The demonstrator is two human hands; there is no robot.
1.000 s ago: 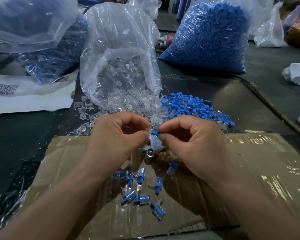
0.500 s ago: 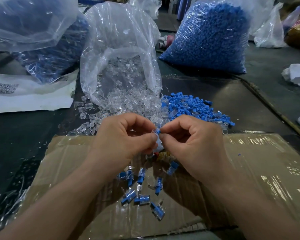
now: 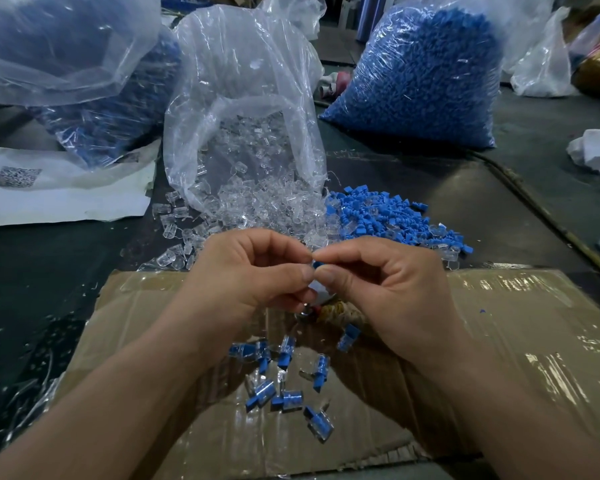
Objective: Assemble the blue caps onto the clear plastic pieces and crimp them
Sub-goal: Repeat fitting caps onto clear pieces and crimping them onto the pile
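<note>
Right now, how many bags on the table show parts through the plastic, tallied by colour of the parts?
Bags of blue parts: 2, the right bag and the left bag
Bags of clear pieces: 1, the middle bag
Total: 3
The pale bags at far right hide their contents; not counted.

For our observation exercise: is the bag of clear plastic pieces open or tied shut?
Open. The bag gapes toward the camera, and clear pieces spill from its mouth onto the table.
</note>
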